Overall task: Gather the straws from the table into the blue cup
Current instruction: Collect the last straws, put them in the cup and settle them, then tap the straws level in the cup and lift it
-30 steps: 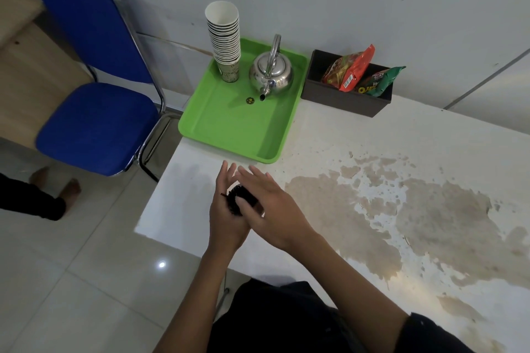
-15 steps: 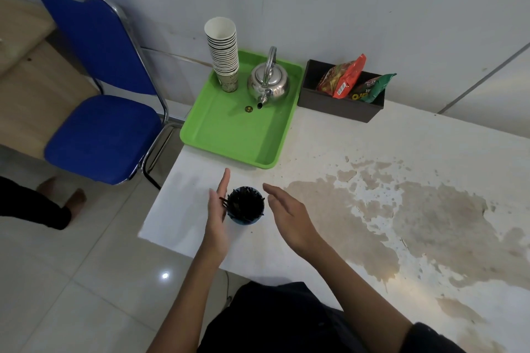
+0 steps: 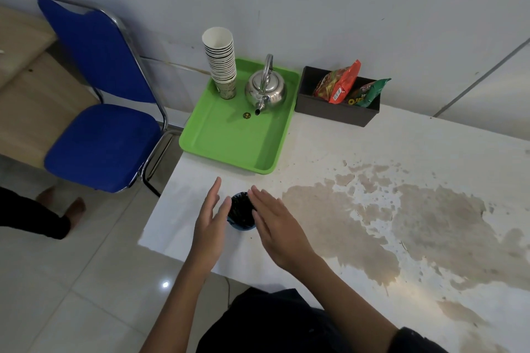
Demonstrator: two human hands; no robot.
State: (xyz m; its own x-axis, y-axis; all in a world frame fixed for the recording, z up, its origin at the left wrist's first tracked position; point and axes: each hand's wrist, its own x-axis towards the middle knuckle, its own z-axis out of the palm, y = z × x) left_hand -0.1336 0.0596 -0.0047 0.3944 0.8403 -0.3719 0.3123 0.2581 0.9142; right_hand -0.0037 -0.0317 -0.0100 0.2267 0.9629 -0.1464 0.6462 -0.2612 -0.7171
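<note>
Both palms flat, fingers straight, gripping nothing: left hand [image 3: 210, 222] and right hand [image 3: 275, 226] flanking the blue cup [image 3: 240, 212] near the front-left corner of the white table [image 3: 372, 146]. Black straws [image 3: 239, 208] bunched upright inside the cup, none visible loose on the tabletop. To finish well: press inward gently from both sides, square up the bundle, avoid tipping the cup, then release.

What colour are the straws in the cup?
Black, the straws filling the blue cup; the head view shows it.
</note>
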